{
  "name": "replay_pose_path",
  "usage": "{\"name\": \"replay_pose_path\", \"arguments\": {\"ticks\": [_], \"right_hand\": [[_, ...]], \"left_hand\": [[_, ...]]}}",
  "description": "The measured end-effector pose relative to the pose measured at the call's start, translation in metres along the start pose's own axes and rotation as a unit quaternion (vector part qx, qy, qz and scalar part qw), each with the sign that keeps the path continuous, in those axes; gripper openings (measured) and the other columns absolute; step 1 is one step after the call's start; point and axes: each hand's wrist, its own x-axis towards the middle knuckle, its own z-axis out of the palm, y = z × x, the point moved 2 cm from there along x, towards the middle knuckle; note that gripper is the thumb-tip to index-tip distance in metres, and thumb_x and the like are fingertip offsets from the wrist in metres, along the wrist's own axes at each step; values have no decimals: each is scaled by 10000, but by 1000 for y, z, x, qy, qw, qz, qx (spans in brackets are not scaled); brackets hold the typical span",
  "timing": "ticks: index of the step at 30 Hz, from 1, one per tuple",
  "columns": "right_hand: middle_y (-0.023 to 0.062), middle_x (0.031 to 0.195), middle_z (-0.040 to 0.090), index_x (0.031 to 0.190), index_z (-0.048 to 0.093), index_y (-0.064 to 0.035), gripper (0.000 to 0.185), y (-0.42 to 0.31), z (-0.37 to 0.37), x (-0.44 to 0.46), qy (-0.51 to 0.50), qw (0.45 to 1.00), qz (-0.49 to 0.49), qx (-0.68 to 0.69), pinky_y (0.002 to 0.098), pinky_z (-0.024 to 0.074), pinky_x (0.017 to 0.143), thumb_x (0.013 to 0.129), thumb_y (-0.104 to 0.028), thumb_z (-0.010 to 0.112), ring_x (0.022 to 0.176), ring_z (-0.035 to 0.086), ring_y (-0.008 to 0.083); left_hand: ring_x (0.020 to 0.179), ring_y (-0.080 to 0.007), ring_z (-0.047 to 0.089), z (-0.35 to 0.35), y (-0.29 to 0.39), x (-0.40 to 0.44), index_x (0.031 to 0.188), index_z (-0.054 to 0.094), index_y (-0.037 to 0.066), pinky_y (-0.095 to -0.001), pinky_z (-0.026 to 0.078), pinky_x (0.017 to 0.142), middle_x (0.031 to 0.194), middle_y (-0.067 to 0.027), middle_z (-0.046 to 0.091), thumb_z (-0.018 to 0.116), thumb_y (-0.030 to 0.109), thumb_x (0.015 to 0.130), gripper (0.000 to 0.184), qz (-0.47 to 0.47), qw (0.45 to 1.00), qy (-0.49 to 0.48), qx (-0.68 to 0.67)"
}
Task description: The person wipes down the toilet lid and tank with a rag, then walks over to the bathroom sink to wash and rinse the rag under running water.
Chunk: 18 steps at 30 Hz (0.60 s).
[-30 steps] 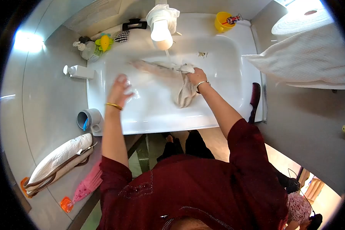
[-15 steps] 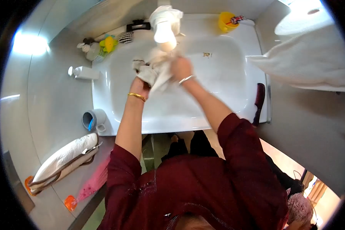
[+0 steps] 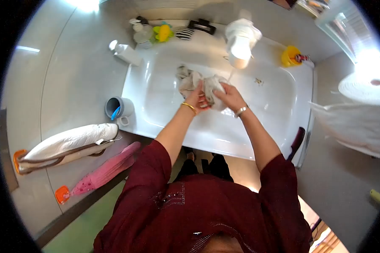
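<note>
Crumpled whitish fabric cloth [image 3: 190,82] in two hands at a glossy white rectangular basin [image 3: 270,120]

We find the left hand [image 3: 198,99] curled against the cloth near its middle, fingers bent around the fabric, with a thin gold-coloured bangle [image 3: 189,108] at the wrist. We see the right hand [image 3: 231,97] gripping the cloth's right part, a silver-coloured bracelet [image 3: 240,111] at that wrist. The cloth bunches between the hands and spreads out past the left one; we cannot tell whether its underside touches the basin.

Just beyond the cloth, we see a white, fabric-wrapped faucet [image 3: 240,48]. Along the far rim, to the left of it, we note a black rectangular hair clip [image 3: 202,26], a small black-and-white striped pouch [image 3: 184,33], a yellow-and-green toy-like object [image 3: 163,32] and a clear pump bottle [image 3: 143,37]. A white rectangular pump bottle [image 3: 127,55] stands nearer to us on the left, and a grey cylindrical mug [image 3: 126,107] with something blue inside lies near the basin's left front corner. On the right, we see a yellow plastic cup [image 3: 289,57] at the far corner and a dark red comb [image 3: 298,140] along the side rim.
</note>
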Motion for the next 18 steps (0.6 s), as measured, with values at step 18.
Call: {"name": "replay_pose_path", "arguments": {"ticks": [18], "right_hand": [[155,1059,583,1381,182,-14,842,-46,4,-54,-8,999,7,43,294,477,764,738,-135,712,870,588,195]], "left_hand": [[1083,-131,473,12,29,-127,1298,354,34,-272,420,903,1236,-55,456,604,217,857,539,231,922,-234,206]]}}
